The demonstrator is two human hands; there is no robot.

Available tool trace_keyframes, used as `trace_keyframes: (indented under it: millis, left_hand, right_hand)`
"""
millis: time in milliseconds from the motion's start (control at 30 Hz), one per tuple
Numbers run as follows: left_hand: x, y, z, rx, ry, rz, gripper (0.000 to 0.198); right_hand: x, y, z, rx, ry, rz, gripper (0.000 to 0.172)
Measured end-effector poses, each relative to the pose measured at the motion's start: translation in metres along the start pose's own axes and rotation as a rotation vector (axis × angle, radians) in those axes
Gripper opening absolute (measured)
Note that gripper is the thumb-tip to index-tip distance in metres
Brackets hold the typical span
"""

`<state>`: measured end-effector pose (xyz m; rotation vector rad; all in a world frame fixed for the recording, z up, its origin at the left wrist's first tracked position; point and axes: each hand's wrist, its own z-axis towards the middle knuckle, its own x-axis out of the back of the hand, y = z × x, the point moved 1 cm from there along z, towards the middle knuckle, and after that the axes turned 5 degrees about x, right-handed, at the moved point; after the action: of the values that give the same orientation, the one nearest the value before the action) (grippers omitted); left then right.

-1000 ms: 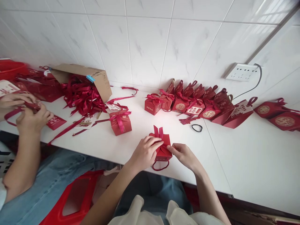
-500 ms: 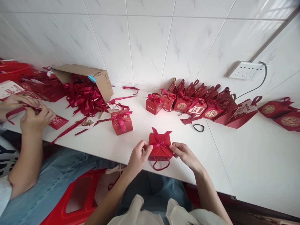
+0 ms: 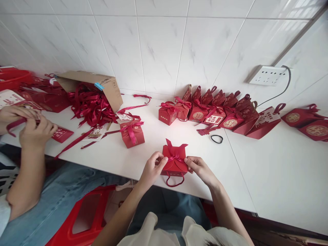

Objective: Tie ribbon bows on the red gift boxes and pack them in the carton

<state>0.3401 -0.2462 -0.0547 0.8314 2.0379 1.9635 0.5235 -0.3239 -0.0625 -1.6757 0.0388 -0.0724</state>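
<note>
A small red gift box (image 3: 175, 168) sits near the table's front edge, with a dark red cord handle (image 3: 175, 181) hanging toward me. Across its folded top lies a shiny crimson ribbon (image 3: 175, 157) tied in a bow, its two tails pointing up and away. At the left side of the bow, my left hand (image 3: 153, 167) pinches the ribbon between thumb and forefinger. My right hand (image 3: 199, 167) pinches the ribbon at the right side in the same way. The fingertips partly hide the bow's ends.
Another ribbon-tied box (image 3: 133, 136) stands left of centre. Several red boxes (image 3: 198, 114) line the wall. A cardboard carton (image 3: 112, 90) spills ribbons (image 3: 93, 106). A black hair tie (image 3: 216, 139) lies to the right. A co-worker's hands (image 3: 36, 128) handle ribbon at far left.
Both hands stay at the bow, with only a slight shift of the fingers. The whole view has moved a little. At the left, the co-worker's hands have shifted slightly.
</note>
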Motion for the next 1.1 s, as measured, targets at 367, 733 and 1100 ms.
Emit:
trace_keyframes:
  millis: [367, 733, 1100]
  left_hand:
    - [0.000, -0.002, 0.001, -0.045, -0.001, 0.031, 0.033]
    - [0.000, -0.002, 0.004, -0.181, 0.016, 0.171, 0.029]
    - [0.005, -0.023, 0.022, -0.092, 0.064, -0.169, 0.039]
  right_hand:
    - [-0.001, 0.013, 0.005, -0.004, 0.029, 0.218, 0.048]
    - [-0.004, 0.022, 0.008, 0.044, 0.070, 0.306, 0.049]
    - [0.004, 0.016, -0.021, 0.075, 0.009, -0.200, 0.054]
